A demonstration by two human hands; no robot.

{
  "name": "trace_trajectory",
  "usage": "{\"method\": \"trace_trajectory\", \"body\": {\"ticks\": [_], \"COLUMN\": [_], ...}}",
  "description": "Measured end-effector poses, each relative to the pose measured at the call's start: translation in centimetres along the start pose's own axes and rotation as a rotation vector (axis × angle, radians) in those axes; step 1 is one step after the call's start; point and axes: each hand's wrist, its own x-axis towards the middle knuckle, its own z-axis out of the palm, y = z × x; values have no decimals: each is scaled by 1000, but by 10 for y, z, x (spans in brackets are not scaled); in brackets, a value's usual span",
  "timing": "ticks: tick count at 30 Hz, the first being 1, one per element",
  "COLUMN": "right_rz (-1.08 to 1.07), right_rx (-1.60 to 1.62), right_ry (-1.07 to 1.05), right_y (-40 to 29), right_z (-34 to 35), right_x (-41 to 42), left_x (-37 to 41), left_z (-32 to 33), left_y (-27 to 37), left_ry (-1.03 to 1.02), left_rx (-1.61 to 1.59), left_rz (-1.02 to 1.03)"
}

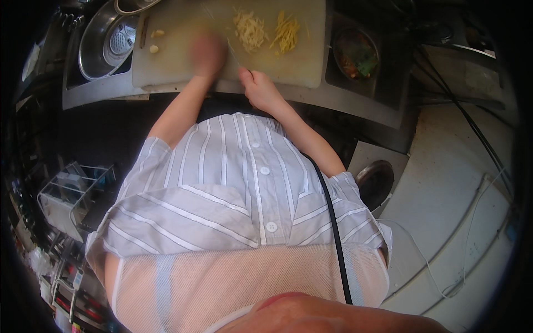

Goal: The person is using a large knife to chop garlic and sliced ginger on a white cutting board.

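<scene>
A white cutting board (266, 68) lies across the counter in front of me. My right hand (264, 89) grips a kitchen knife (234, 53) near the board's front edge, its blade pointing away from me. Just left of the blade, my left hand (209, 54) is over the board; it looks blurred, so its fingers and anything under them cannot be made out. Right of the knife sits a heap of pale shredded strips (250, 31). Beside that lies a smaller heap of yellow strips (286, 34). Small pale pieces, perhaps garlic cloves (154, 49), rest on the board's left side.
At the left, a shiny metal basin (89, 62) stands by the board, with a perforated drain (123, 39) visible. To the right, a dish of food with green leaves (356, 54) is set in a dark recess. Black cables (462, 108) hang further right. A wire rack (77, 195) stands lower left.
</scene>
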Motion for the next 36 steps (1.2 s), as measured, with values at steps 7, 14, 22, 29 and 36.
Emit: {"method": "trace_trajectory", "body": {"ticks": [7,14,22,29,36], "right_rz": [73,3,89,148,176], "right_rx": [5,11,74,161,284], "right_ry": [-15,2,-44,-88,-124], "right_y": [-6,8,-11,-13,-15], "right_z": [-5,-9,-13,-16,-20], "right_x": [1,0,-5,1,5], "left_x": [4,2,2,6,8], "left_z": [-5,-1,7,12,13], "left_y": [2,6,2,1,3], "left_ry": [-12,-16,-25,-58,-99], "left_rx": [10,-37,-46,40,28], "left_rz": [30,-3,-81,-211,-187]}}
